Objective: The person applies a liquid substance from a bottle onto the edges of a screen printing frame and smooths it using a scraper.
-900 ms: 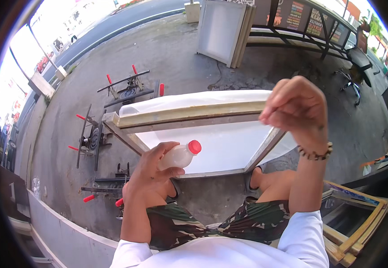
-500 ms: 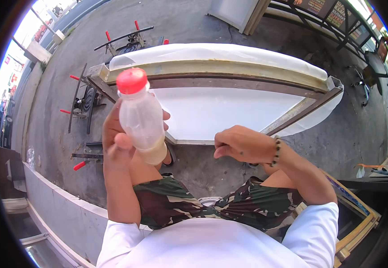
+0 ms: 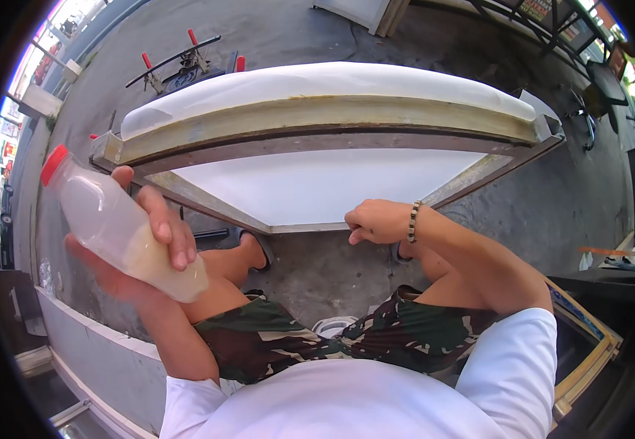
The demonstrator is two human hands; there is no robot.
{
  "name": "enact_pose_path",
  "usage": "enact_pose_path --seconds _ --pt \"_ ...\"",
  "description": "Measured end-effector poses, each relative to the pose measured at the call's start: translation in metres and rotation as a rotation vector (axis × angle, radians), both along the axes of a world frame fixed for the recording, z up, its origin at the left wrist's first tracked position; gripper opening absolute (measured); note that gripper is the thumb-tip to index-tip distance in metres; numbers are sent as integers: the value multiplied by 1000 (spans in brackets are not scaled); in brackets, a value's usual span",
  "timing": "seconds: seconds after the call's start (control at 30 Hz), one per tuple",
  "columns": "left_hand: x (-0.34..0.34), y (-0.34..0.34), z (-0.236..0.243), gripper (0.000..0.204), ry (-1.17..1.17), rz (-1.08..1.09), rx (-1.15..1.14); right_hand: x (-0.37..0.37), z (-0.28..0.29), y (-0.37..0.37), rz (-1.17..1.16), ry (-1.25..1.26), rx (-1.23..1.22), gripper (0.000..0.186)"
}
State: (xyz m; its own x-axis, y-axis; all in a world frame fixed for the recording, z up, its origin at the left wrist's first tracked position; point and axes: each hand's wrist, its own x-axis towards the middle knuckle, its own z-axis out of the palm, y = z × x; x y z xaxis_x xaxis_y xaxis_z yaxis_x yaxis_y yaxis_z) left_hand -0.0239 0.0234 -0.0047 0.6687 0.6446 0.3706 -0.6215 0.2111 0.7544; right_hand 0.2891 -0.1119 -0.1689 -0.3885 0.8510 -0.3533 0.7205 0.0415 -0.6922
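My left hand (image 3: 165, 223) is wrapped round a translucent plastic bottle (image 3: 98, 205) with a red cap. The bottle leans over, cap to the upper left, and cloudy pale liquid gathers in its lower end. To the right, my right hand (image 3: 379, 222) hovers by the near edge of a large frame, its fingers curled in and no object visible in them; the palm side is hidden. The frame (image 3: 317, 121) stands in front of my knees, tilted, with a white sheet (image 3: 332, 183) across it that bulges past its far bar.
Black metal stands with red handles (image 3: 182, 66) are on the concrete floor at the far left. A low pale wall (image 3: 105, 344) runs along my left. At right are a dark table (image 3: 610, 282), a wooden frame (image 3: 588, 377) below it, and a chair base (image 3: 589, 128) farther off.
My left hand has carried the bottle left, and the bottle has gone from nearly upright to strongly tilted. My right hand has shifted slightly and stays curled. The view has shifted a little.
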Motion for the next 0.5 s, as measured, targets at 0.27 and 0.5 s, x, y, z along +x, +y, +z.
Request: enact_pose_path --seconds 0.27,0.5 --pt "1 -1 2 99 -69 68 -21 2 35 5 -9 175 -104 24" --pt "-19 -10 1 113 15 197 2 34 158 -31 50 446 -54 22"
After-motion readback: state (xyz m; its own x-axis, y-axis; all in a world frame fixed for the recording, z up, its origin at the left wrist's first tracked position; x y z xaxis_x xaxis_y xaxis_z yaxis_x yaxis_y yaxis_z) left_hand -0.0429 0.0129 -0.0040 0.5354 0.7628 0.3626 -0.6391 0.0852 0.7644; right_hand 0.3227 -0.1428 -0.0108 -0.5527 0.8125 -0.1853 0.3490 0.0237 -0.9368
